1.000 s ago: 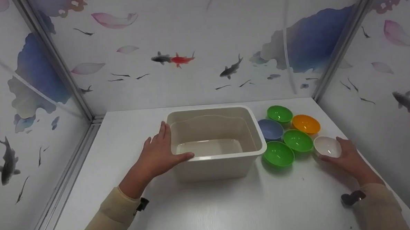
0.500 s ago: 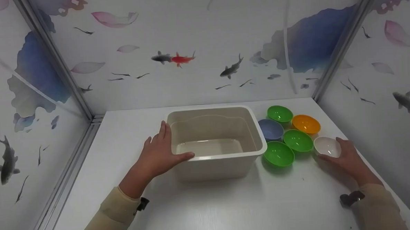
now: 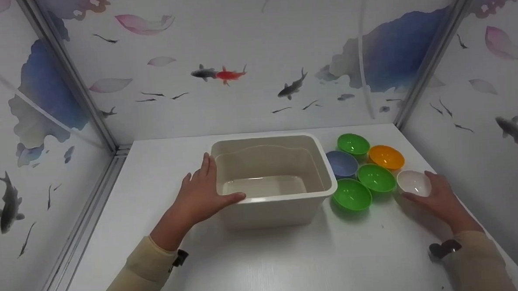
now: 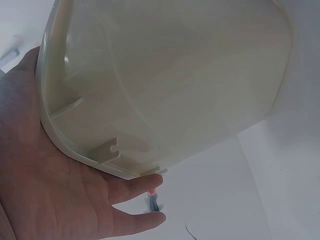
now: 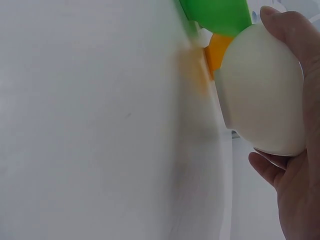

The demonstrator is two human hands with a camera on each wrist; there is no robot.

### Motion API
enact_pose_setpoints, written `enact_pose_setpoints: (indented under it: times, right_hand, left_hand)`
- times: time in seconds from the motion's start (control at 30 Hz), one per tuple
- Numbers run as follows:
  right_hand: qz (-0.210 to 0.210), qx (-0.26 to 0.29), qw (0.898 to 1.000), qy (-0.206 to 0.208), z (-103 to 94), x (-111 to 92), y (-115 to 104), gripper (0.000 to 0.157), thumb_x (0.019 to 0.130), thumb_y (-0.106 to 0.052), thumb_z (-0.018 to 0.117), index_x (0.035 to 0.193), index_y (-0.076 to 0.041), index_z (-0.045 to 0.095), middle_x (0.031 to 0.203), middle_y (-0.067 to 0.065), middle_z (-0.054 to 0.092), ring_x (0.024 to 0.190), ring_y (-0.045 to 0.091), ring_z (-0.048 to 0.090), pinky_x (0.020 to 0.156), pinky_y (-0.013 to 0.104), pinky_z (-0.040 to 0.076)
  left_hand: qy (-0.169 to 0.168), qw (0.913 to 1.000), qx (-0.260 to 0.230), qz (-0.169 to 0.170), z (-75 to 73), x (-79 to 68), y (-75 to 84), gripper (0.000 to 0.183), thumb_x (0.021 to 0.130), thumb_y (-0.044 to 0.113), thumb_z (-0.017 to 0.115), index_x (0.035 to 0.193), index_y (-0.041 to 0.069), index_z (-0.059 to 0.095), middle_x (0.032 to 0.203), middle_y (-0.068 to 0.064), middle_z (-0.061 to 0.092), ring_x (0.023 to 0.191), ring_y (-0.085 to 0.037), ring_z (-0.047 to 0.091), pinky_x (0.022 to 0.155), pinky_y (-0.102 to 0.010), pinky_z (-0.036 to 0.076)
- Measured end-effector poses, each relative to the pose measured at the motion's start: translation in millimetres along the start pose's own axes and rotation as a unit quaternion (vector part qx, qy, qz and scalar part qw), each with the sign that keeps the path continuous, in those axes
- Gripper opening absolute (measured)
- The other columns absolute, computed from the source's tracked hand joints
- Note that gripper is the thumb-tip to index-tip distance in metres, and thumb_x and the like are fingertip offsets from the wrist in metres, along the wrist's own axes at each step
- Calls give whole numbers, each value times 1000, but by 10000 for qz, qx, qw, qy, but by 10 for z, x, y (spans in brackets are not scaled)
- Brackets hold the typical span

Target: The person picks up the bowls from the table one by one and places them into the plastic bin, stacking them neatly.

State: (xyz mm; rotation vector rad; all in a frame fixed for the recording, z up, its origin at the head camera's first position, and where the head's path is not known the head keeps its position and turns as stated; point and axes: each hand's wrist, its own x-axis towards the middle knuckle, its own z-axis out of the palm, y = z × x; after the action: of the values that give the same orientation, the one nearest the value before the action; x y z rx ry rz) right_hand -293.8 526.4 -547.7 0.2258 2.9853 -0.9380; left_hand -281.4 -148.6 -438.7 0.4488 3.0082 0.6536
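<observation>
A beige plastic bin (image 3: 266,213) stands in the middle of the white table. My left hand (image 3: 197,194) rests against its front left corner, thumb along the front rim and fingers fairly straight up the left side. The left wrist view has that hand's palm (image 4: 55,185) against the bin's rim. On the far right, my right hand (image 3: 440,201) holds a white bowl (image 3: 412,182) by its side, thumb in front and fingers behind. In the right wrist view the white bowl (image 5: 265,90) shows its outside and base; whether the base touches the table I cannot tell.
Between the bin and the white bowl sit a blue bowl (image 3: 342,164), an orange bowl (image 3: 387,157) and several green bowls (image 3: 376,178), packed closely. Printed panels (image 3: 257,106) wall the table at the back and both sides.
The white bowl and my right hand have shifted very slightly up in the head view. My left hand, the bin and the other bowls have stayed in place.
</observation>
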Motion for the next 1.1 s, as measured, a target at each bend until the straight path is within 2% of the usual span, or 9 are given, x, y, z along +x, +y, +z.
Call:
enact_pose_setpoints:
  times: [0.23, 0.4, 0.73, 1.1]
  right_hand:
    - [-305, 122, 9989, 324, -10, -11, -78, 125, 96, -57, 83, 167, 17, 12, 157, 46, 25, 137, 61, 35, 114, 82, 33]
    - [-432, 166, 9973, 573, -33, -10, -179, 124, 95, -55, 85, 164, 21, 16, 152, 45, 27, 134, 60, 36, 112, 80, 34]
    - [-445, 642, 9958, 487, -91, 1, -487, 121, 97, -49, 86, 167, 18, 13, 159, 45, 23, 139, 60, 35, 113, 80, 35]
    - [-728, 677, 9943, 393, -132, 48, -865, 120, 99, -51, 83, 169, 16, 12, 158, 44, 26, 137, 58, 38, 111, 79, 36]
  left_hand:
    - [7, 10000, -25, 8, 3, -2, -6, 147, 86, 96, 60, 174, -4, 0, 184, -22, -3, 164, -45, 28, 130, -70, 15]
    - [-18, 10000, -49, 46, 10, -11, -17, 146, 86, 97, 58, 174, -4, 0, 184, -21, -5, 165, -44, 26, 130, -70, 14]
    - [-10, 10000, -54, 51, 2, -8, -17, 147, 85, 98, 57, 174, -3, 0, 184, -21, -5, 166, -43, 25, 131, -70, 13]
    - [6, 9999, -83, 58, 0, -10, -12, 147, 85, 97, 58, 175, -4, 1, 184, -21, -4, 165, -43, 26, 131, -69, 14]
